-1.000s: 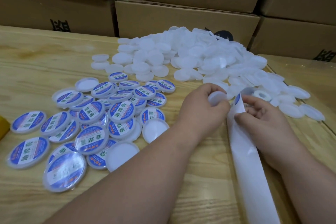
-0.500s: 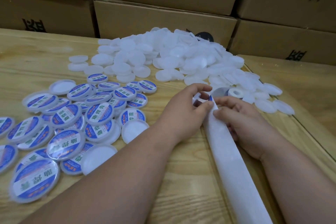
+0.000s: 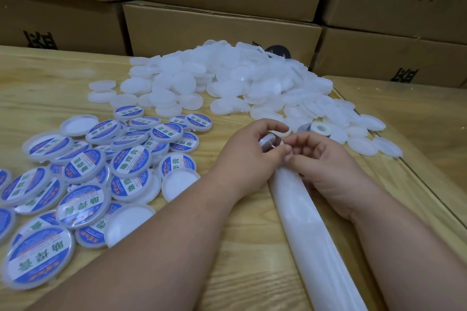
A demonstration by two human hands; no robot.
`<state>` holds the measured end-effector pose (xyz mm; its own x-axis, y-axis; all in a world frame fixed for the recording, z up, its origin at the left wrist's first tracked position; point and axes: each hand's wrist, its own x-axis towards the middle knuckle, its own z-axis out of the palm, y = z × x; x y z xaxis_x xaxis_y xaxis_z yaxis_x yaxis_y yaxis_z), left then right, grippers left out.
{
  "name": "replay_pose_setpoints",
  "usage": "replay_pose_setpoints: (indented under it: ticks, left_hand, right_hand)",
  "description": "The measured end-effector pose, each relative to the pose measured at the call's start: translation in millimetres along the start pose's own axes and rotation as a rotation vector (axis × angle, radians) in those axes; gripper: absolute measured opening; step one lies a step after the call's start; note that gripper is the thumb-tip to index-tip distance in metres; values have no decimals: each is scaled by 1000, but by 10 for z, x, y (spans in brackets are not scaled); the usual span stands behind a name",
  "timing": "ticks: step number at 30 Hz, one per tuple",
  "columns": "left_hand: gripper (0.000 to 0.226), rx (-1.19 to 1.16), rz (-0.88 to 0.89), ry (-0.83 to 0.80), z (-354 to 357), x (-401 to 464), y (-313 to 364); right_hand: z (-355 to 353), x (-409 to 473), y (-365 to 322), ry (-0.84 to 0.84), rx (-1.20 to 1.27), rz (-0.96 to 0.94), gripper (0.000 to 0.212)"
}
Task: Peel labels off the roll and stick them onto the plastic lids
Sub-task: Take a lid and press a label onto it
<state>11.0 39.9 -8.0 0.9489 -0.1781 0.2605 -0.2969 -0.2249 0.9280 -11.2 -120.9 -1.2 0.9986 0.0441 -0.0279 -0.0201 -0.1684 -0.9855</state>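
lid [image 3: 268, 139] gripped in left hand [image 3: 249, 156]; right hand [image 3: 321, 159] pinches backing strip [image 3: 303, 209], bare table [image 3: 252, 247] below.

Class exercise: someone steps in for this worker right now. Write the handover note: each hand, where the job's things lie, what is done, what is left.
Left hand: grips a plain lid, thumb meeting the right fingers.
Right hand: pinches at the top of the backing strip; the label itself is too small to make out.
Label roll: on the table beyond the hands, at the edge of the plain lid heap.
Done: labelled lids spread on the left, a few unlabelled ones among them.
Left: stick this label, then work through the heap.
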Motion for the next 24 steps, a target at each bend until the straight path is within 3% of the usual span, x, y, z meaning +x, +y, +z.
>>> replay_pose_setpoints:
  ticks: [4, 7, 16, 20, 24]
  left_hand:
    - [23, -22, -22, 6, -2, 9, -7]
    - [19, -20, -32, 18, -1, 17, -15]
    - [24, -217, -173, 261, -34, 66, -26]
    - [23, -247, -199, 269, -42, 70, -16]
    - [21, -264, -220, 254, -38, 57, -1]
  right_hand:
    - [-13, -3, -2, -60, 22, -1, 21]
    - [-42, 11, 0, -56, 28, 19, 31]
    - [7, 30, 14, 144, 46, -5, 37]
    - [99, -6, 50, 239, -19, -182, 24]
    - [177, -45, 40, 269, -174, -385, 38]
